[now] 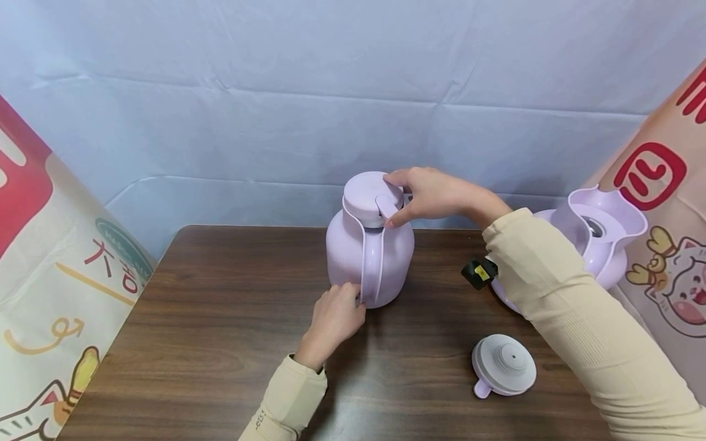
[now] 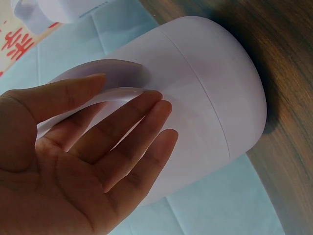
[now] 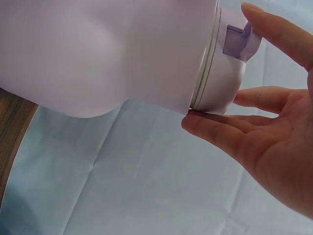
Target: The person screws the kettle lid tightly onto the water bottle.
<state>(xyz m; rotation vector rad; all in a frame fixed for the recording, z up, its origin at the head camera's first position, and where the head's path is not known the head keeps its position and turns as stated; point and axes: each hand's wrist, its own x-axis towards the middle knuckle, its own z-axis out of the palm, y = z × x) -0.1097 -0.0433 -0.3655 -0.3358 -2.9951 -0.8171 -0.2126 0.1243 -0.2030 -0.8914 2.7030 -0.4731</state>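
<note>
A lilac thermos jug (image 1: pixel 342 254) stands upright near the table's back edge, with its lid (image 1: pixel 365 190) on top. My right hand (image 1: pixel 432 193) grips that lid from the right. In the right wrist view, the thumb is at the lid's lever (image 3: pixel 252 44) and the fingers touch the opposite side of the lid. Low on the jug's handle (image 1: pixel 372 260), my left hand (image 1: pixel 336 312) holds on. The left wrist view shows the thumb along one side of the handle and the fingers on the other, the fingertips close to the jug's body.
Another lilac jug (image 1: pixel 609 272) without a lid stands at the right, partly behind my right sleeve. A loose lid (image 1: pixel 504 364) lies grey underside up on the wooden table (image 1: pixel 220 343). Pale cloth (image 1: pixel 276 122) hangs behind, with printed panels at both sides.
</note>
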